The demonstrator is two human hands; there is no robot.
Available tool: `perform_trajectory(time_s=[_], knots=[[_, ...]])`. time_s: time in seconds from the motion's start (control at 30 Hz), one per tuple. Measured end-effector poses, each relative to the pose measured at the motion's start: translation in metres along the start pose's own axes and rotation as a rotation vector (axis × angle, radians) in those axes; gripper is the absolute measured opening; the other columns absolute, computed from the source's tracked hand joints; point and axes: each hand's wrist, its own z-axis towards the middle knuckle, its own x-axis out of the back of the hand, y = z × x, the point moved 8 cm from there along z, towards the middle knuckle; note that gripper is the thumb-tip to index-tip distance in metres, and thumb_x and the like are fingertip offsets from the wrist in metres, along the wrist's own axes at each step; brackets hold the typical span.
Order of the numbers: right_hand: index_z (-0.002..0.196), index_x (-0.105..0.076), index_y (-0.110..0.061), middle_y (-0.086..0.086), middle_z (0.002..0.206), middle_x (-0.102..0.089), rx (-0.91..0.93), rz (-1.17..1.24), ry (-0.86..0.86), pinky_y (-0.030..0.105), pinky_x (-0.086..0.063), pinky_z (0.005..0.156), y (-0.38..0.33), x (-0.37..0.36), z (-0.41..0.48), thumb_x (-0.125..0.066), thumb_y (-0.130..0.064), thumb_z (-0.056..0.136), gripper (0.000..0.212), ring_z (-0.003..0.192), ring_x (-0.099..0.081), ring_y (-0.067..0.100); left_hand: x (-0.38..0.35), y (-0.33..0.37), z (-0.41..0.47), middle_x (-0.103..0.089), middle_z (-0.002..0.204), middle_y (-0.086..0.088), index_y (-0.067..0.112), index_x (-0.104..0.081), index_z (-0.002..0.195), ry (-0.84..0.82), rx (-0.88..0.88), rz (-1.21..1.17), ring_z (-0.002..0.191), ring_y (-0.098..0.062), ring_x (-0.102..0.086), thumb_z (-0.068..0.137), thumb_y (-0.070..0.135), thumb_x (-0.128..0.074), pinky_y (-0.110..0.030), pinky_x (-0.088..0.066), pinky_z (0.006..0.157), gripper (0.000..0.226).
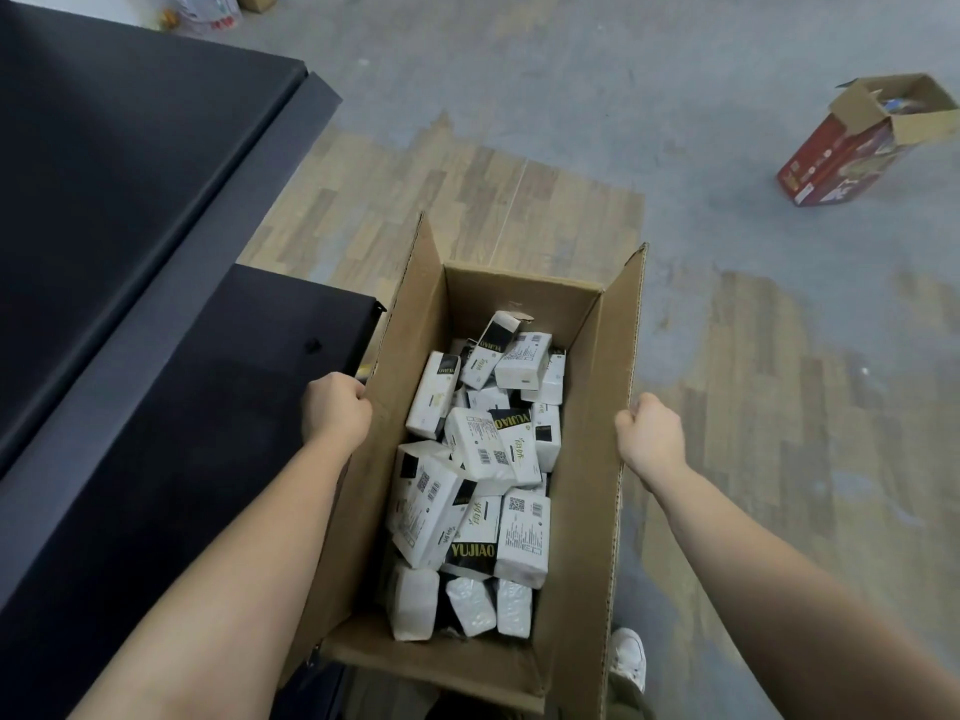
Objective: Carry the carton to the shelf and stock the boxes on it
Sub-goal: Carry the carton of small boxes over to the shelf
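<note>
- Two hands are clenched on the carton (587, 459): the left hand (337, 413) on one upright side, the right hand (652, 433) on the other, so the load is kept level.
- One carton is held just beside the dark shelf (156, 252), ready for stocking.
- Roughly twenty white boxes (483, 459) are heaped inside; deeper ones are hidden.

Head view: even, moderately bright, diffuse light. I read only faint shadows; the left inner wall of the carton (587, 407) is darker than its right. The black shelf (130, 200) at left holds little surface detail. Wide-angle distortion bows the shelf edges and stretches the left forearm (234, 553) and right forearm (769, 553) toward the near corners. The red box (852, 153), far right, looks slightly soft; print on the white boxes (488, 449) is legible.
</note>
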Motion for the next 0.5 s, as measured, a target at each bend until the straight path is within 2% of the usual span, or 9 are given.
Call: perform_trajectory(time_s=[0.07, 0.17, 0.27, 0.37, 0.5], knots=[[0.088, -0.046, -0.004, 0.028, 0.103, -0.061, -0.002, 0.001, 0.014, 0.034, -0.036, 0.070, -0.003, 0.005, 0.004, -0.043, -0.012, 0.095, 0.010, 0.083, -0.048, 0.035, 0.002, 0.003, 0.006, -0.063, 0.080, -0.003, 0.020, -0.055, 0.068, 0.014, 0.006, -0.028, 0.068, -0.029, -0.061, 0.083, -0.003, -0.055, -0.035, -0.055, 0.061, 0.028], [0.091, -0.049, -0.003, 0.028, 0.104, -0.061, -0.010, -0.001, 0.019, 0.034, -0.037, 0.071, -0.008, 0.004, 0.010, -0.042, -0.012, 0.095, 0.012, 0.089, -0.054, 0.038, 0.002, 0.007, 0.013, -0.072, 0.088, -0.013, 0.020, -0.060, 0.068, 0.011, 0.005, -0.033, 0.075, -0.031, -0.066, 0.084, 0.000, -0.057, -0.040, -0.059, 0.066, 0.026], [0.099, -0.053, 0.003, 0.029, 0.106, -0.061, -0.021, -0.014, 0.007, 0.036, -0.041, 0.075, -0.009, -0.003, 0.013, -0.041, -0.012, 0.096, 0.019, 0.096, -0.057, 0.042, -0.002, 0.010, 0.018, -0.071, 0.088, -0.011, 0.013, -0.072, 0.075, -0.019, 0.003, -0.009, 0.079, -0.032, -0.067, 0.087, 0.003, -0.059, -0.040, -0.060, 0.067, 0.020], [0.100, -0.052, 0.004, 0.029, 0.106, -0.061, -0.048, -0.022, 0.003, 0.038, -0.042, 0.076, -0.004, -0.012, 0.012, -0.040, -0.011, 0.097, 0.020, 0.097, -0.057, 0.043, -0.012, 0.005, 0.018, -0.065, 0.085, -0.007, 0.015, -0.073, 0.077, -0.052, 0.007, 0.027, 0.081, -0.031, -0.066, 0.089, 0.004, -0.060, -0.034, -0.057, 0.068, 0.020], [0.104, -0.052, 0.004, 0.027, 0.105, -0.062, -0.061, -0.009, -0.002, 0.036, -0.040, 0.074, -0.008, -0.020, 0.009, -0.041, -0.013, 0.097, 0.021, 0.097, -0.057, 0.041, -0.018, -0.006, 0.026, -0.055, 0.075, -0.002, 0.021, -0.053, 0.069, -0.047, -0.003, 0.007, 0.067, -0.023, -0.051, 0.089, 0.005, -0.062, -0.033, -0.051, 0.063, 0.027]])
